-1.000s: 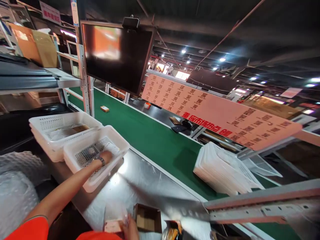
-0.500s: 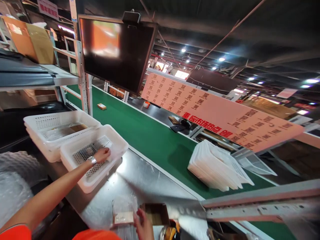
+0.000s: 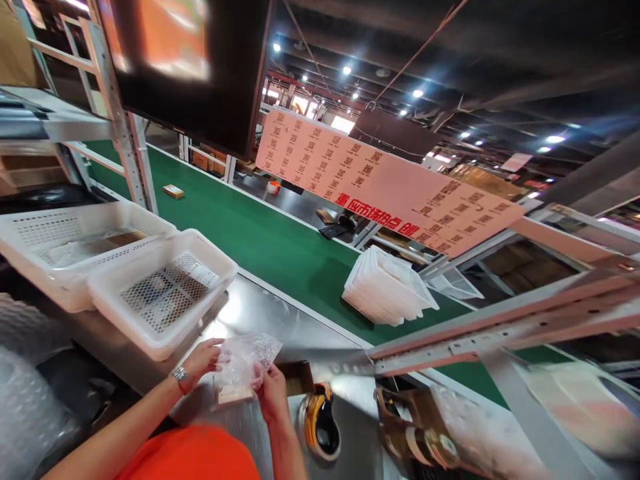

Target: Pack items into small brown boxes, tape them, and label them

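A clear piece of bubble wrap (image 3: 245, 357), possibly a bag, is held between my two hands above the metal bench. My left hand (image 3: 203, 362), with a metal-band watch on its wrist, pinches its left side. Fingers of my right hand (image 3: 273, 390) are closed on its right edge. Below the wrap lies a pale flat box (image 3: 234, 393), partly covered. Just right of my right hand sits an open brown cardboard box (image 3: 299, 377), and nearer me a yellow and black tape dispenser (image 3: 320, 423).
Two white plastic baskets stand at the left; the nearer basket (image 3: 220, 263) has a white paper slip (image 3: 203, 274) inside. A green conveyor belt (image 3: 260, 247) runs behind, carrying a stack of white baskets (image 3: 385, 287). A metal frame bar (image 3: 450, 340) crosses at right.
My left hand has left the nearer basket and come back to the bubble wrap. My right hand now grips it too, and the wrap is lifted. The view has shifted right.
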